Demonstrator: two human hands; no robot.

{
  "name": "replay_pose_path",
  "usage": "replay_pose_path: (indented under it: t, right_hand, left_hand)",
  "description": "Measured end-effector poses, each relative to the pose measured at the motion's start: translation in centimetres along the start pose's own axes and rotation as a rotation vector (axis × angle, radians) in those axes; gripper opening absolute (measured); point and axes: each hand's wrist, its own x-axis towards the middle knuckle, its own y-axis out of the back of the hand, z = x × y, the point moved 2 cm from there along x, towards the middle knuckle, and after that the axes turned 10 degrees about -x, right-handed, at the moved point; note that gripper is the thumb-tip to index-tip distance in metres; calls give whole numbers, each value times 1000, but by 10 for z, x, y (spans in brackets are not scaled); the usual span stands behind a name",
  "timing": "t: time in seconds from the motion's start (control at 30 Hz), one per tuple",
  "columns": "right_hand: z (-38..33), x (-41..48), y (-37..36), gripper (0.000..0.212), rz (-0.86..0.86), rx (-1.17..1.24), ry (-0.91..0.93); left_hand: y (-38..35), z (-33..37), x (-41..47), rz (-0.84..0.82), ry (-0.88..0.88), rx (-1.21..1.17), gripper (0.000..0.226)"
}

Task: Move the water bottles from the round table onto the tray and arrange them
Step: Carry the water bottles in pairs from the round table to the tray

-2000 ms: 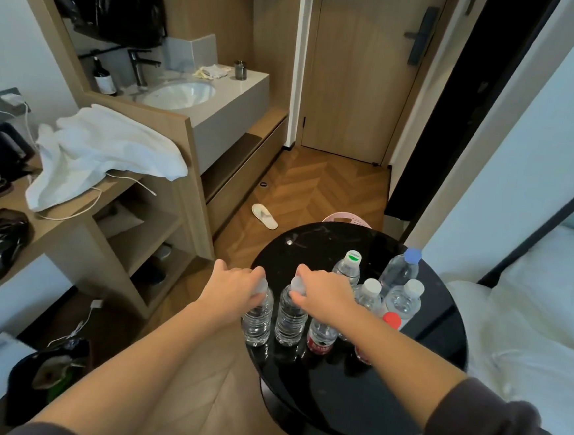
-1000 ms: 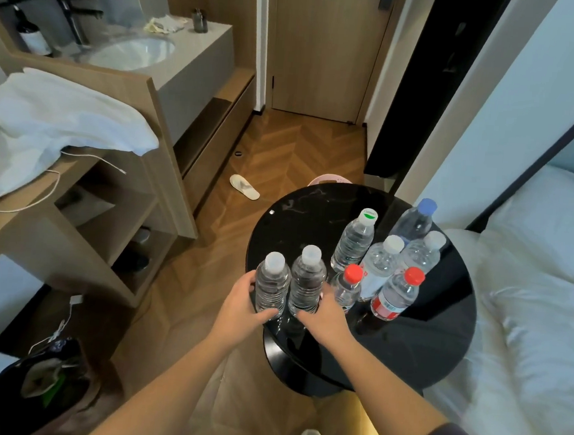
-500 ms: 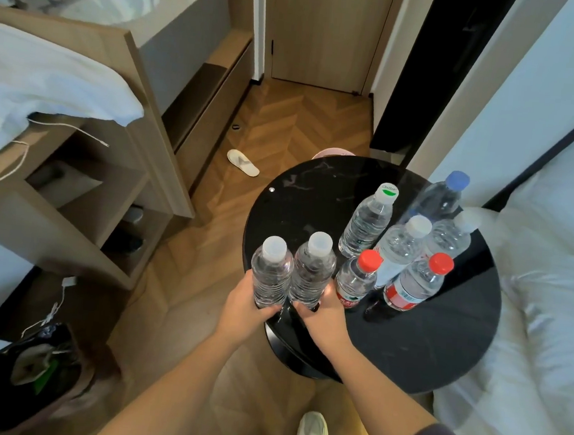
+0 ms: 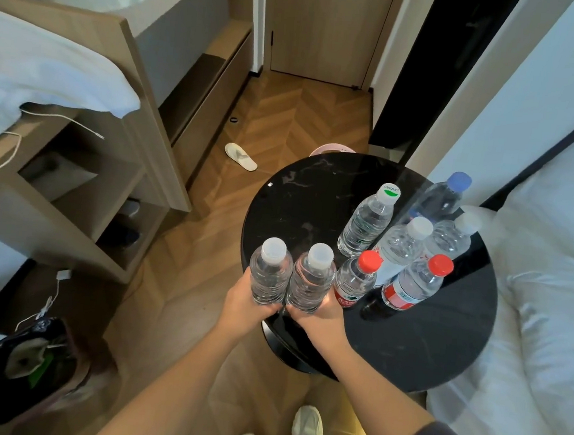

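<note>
My left hand (image 4: 242,304) grips the base of a clear white-capped water bottle (image 4: 270,271), held upright just off the left edge of the round black table (image 4: 440,349). My right hand (image 4: 319,314) grips a second white-capped bottle (image 4: 311,277) touching the first. Still standing on the table are two red-capped bottles (image 4: 356,279) (image 4: 414,285), a green-capped bottle (image 4: 367,223), two white-capped bottles (image 4: 402,245) (image 4: 450,235) and a blue-capped bottle (image 4: 441,198). No tray is in view.
A wooden shelf unit (image 4: 86,174) with white cloth (image 4: 50,68) and a sink counter (image 4: 158,4) stands at left. A white bed (image 4: 549,272) lies right of the table. A slipper (image 4: 240,157) lies on the herringbone floor; a dark bag (image 4: 26,365) sits lower left.
Both hands shifted from the bottle caps down to the bases and lifted the two white-capped bottles off the table, toward me. My head rose, looking more steeply down.
</note>
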Motion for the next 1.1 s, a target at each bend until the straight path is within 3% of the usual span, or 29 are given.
replay_pose_path:
  t: [0.1,0.3,0.53,0.67,0.8,1.1]
  right_hand:
    - [-7,-4,5,45,2,-10,2]
    - [-45,-15,25,49,-62,-19,69]
    - [-130,-32,42,64,-103,67,164]
    - [-183,-41,48,66,-101,92,309]
    - [-223,-49,36,73,-150,178,435]
    - [-286,-46,6,83,-411,335,579]
  left_hand:
    - [5,1,-7,24,15,-19,56]
    - [38,30,-29,44,-38,-85,55]
    - [102,117,-62,119,-313,-110,45]
    - [129,152,-86,261,-356,-76,41]
    - [148,168,-112,391,-335,-136,61]
    - [202,196,-170,815,-315,-210,69]
